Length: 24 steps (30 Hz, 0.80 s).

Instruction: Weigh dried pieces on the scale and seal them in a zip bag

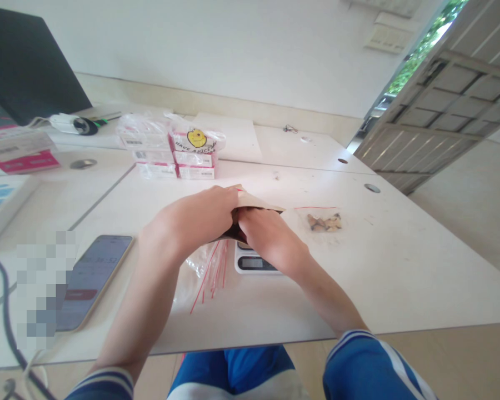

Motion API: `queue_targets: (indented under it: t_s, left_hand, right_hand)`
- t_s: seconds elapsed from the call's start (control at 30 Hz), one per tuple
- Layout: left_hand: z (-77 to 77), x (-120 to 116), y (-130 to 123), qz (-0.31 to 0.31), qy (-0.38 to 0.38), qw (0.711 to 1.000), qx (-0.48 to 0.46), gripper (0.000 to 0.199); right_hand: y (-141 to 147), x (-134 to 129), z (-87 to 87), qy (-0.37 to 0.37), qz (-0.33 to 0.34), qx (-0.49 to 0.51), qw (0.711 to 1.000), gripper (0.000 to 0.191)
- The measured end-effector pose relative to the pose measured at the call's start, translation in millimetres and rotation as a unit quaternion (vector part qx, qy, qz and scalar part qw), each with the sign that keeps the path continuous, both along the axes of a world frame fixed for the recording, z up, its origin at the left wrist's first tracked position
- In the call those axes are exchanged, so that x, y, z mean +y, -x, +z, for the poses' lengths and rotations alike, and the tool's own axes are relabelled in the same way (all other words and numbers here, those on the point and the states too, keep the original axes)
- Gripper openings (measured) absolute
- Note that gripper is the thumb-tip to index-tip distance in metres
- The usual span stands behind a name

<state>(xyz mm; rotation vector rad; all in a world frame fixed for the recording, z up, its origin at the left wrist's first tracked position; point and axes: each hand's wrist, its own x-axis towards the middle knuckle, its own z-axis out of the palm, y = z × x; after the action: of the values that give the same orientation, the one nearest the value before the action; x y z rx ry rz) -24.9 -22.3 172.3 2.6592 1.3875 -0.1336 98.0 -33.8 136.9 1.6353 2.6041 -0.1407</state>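
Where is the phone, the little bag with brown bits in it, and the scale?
phone (92,278): head view, middle of its lit screen.
little bag with brown bits (325,222): head view, on the brown pieces inside the clear bag.
scale (254,263): head view, on its display strip, below the hands.

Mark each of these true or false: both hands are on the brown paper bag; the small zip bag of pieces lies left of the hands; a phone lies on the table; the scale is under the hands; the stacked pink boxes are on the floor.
Both hands, left hand and right hand, are on the brown paper bag: true.
The small zip bag lies left of the hands: false, it lies to their right.
A phone lies on the table: true.
The scale is under the hands: true.
The pink boxes are on the floor: false, they stand on the table.
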Motion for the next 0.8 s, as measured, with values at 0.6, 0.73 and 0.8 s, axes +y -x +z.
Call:
queue_targets:
  t_s: [0.6, 0.73, 0.8]
  left_hand:
    - [-1.2, 3, 5, 0.035, 0.032, 0.998, -0.038, 0.031]
    - [-0.6, 3, 6, 0.019, 0.014, 0.999, 0.023, 0.026]
    - [-3.0, 6, 8, -0.005, 0.002, 0.999, 0.041, 0.027]
  right_hand:
    - [-7, -1, 0.6, -0.055, 0.047, 0.017, 0.997, 0.024]
    - [-7, -4, 2.5, -0.057, 0.056, 0.041, 0.996, 0.026]
    - [-8, -5, 4.3, -0.06, 0.06, 0.04, 0.996, 0.028]
